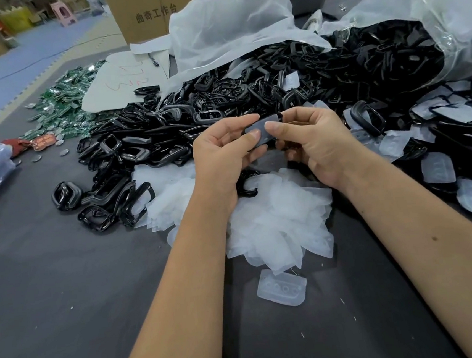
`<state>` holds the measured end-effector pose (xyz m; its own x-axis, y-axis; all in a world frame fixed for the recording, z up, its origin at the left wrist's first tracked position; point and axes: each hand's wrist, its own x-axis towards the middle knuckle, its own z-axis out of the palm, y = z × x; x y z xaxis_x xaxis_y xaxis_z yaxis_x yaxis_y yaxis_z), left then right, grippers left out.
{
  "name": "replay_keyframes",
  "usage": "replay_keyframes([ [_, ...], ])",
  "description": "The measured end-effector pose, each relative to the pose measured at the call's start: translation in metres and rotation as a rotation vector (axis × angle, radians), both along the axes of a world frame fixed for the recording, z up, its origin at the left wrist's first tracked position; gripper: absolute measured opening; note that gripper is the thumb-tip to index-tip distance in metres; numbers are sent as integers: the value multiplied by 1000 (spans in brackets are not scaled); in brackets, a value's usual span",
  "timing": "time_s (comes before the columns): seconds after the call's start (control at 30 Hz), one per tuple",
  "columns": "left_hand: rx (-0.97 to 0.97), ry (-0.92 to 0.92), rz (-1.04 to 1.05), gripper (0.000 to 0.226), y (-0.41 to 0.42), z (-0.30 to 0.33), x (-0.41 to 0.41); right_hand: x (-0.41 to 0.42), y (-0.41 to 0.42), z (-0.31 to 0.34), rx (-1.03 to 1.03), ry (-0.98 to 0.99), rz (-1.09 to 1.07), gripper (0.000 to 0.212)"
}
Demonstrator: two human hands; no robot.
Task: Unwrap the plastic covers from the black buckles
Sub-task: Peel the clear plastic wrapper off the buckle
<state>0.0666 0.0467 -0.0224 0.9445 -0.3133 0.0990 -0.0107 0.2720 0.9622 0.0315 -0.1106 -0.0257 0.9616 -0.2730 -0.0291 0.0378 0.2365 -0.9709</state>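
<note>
Both hands (220,148) (311,139) pinch covered buckle (265,131) between fingertips.

free: dark table (67,296) near-left | blocked: buckle heap (221,99) ahead, cover pile (276,221) centre, bag (416,31) right

Both hands, left hand (220,145) and right hand (314,139), pinch one covered buckle (265,131) above the heap of clear covers (276,218) on the near table (66,281).
</note>
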Motion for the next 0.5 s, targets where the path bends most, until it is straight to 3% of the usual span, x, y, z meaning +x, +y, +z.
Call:
replay_keyframes([
  [0.5, 11, 4, 21, 16, -1, 0, -2, 1, 1, -3, -38, -66, -54, 6],
])
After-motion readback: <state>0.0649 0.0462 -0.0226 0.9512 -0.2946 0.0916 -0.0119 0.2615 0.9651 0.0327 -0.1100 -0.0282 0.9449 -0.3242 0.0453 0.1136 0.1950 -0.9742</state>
